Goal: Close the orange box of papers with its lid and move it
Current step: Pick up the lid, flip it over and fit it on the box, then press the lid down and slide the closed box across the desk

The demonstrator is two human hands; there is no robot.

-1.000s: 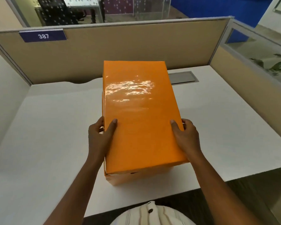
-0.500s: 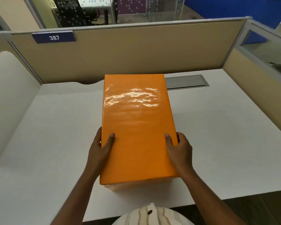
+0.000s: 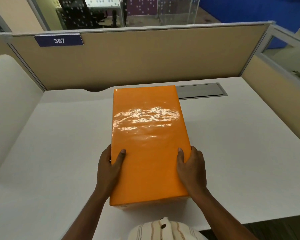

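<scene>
The glossy orange lid point(image 3: 149, 144) covers the orange box, of which only a thin strip point(image 3: 128, 207) shows under the lid's near edge. It stands on the white desk point(image 3: 59, 153), long side pointing away from me. My left hand point(image 3: 109, 168) grips the lid's left edge, thumb on top. On the right edge my right hand point(image 3: 191, 168) holds the same way. The papers inside are hidden.
Beige partition walls point(image 3: 145, 58) close the desk at the back and right; a sign reading 387 point(image 3: 59, 40) hangs on the back one. A grey cable hatch point(image 3: 200, 90) lies behind the box. A curved white panel point(image 3: 9, 101) borders the left side.
The lid has come down level onto the box and less of the box shows beneath it. Both hands kept their grip on the lid's sides. The view shifted right.
</scene>
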